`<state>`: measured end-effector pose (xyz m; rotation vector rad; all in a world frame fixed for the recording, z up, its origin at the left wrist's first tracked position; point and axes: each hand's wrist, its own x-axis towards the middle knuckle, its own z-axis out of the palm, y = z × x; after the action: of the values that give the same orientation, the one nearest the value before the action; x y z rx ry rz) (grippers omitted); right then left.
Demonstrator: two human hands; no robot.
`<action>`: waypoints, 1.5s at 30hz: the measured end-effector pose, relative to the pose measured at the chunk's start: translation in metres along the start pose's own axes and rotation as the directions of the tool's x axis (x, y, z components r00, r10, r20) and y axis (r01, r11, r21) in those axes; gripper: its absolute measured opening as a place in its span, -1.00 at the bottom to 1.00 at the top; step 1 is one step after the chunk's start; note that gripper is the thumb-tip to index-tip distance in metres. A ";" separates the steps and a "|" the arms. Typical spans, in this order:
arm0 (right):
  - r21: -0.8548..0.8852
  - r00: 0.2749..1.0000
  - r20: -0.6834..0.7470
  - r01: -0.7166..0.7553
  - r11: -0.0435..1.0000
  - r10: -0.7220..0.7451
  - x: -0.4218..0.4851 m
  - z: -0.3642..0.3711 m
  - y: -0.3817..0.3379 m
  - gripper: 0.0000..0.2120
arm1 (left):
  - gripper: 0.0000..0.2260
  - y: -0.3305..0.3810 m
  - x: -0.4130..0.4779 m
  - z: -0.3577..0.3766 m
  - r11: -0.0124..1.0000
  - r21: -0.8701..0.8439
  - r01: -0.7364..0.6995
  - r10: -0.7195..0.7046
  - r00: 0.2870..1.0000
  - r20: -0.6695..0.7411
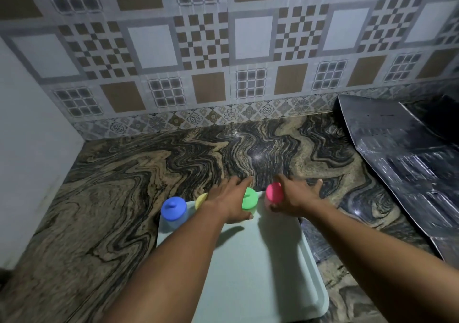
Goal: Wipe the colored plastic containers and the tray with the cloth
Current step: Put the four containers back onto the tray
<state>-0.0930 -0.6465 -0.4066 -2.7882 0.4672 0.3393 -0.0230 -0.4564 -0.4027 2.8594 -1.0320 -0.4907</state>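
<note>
A pale tray [263,268] lies on the marbled countertop. Along its far edge stand clear containers with coloured lids: blue [173,209], yellow [200,200], green [250,199] and pink [274,192]. My left hand [229,201] reaches between the yellow and green containers, with fingers past the green lid and thumb below it, gripping that container. My right hand [296,196] holds the pink container between thumb and forefinger, its other fingers spread. The pink lid tilts toward me. No cloth is in view.
A dark, shiny crumpled sheet [402,168] covers the counter's right side. A patterned tiled wall [223,61] rises behind the counter, and a plain white wall [32,136] closes the left. The marbled countertop [149,163] stretches beyond the tray.
</note>
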 end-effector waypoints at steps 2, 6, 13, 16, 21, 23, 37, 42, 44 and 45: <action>-0.009 0.998 -0.065 0.011 1.000 -0.012 -0.008 -0.004 0.000 -0.11 | -0.10 0.001 -0.004 -0.003 1.000 -0.002 -0.001 0.001 0.998 -0.058; -0.056 0.946 -0.314 0.072 0.996 -0.086 -0.030 -0.002 0.001 -0.14 | -0.22 0.010 -0.026 -0.005 0.999 -0.049 0.002 -0.013 0.973 -0.231; -0.126 0.780 -0.538 0.300 0.945 -0.319 -0.075 0.044 -0.010 -0.42 | -0.49 0.016 -0.078 0.033 0.995 -0.097 0.010 -0.049 0.910 -0.411; -0.096 0.789 -0.501 0.356 0.929 -0.355 -0.089 0.072 -0.016 -0.60 | -0.58 0.014 -0.098 0.056 0.991 -0.111 0.070 -0.106 0.926 -0.361; -0.084 0.858 -0.350 0.370 0.925 -0.375 -0.104 0.107 -0.018 -0.63 | -0.60 0.004 -0.127 0.092 0.982 -0.069 0.176 -0.189 0.945 -0.266; -0.103 0.887 -0.273 0.357 0.928 -0.372 -0.107 0.112 -0.019 -0.56 | -0.52 -0.001 -0.134 0.103 0.974 -0.037 0.222 -0.225 0.954 -0.200; -0.079 0.959 0.010 0.284 0.956 -0.284 -0.054 0.111 -0.034 -0.38 | -0.37 -0.036 -0.096 0.095 0.951 -0.119 0.286 -0.292 0.956 -0.036; -0.038 0.969 0.041 0.247 0.968 -0.245 -0.012 0.100 -0.049 -0.39 | -0.35 -0.067 -0.062 0.074 0.951 -0.155 0.268 -0.268 0.963 0.023; -0.022 0.971 0.053 0.233 0.972 -0.231 0.007 0.094 -0.056 -0.40 | -0.34 -0.080 -0.046 0.064 0.947 -0.177 0.270 -0.263 0.963 0.060; -0.013 0.973 0.058 0.224 0.975 -0.223 0.018 0.091 -0.061 -0.39 | -0.33 -0.087 -0.037 0.059 0.947 -0.176 0.271 -0.261 0.962 0.076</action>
<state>-0.0713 -0.5673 -0.4815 -2.8046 0.1347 0.3710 -0.0149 -0.3630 -0.4629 2.8409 -0.5700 -0.6438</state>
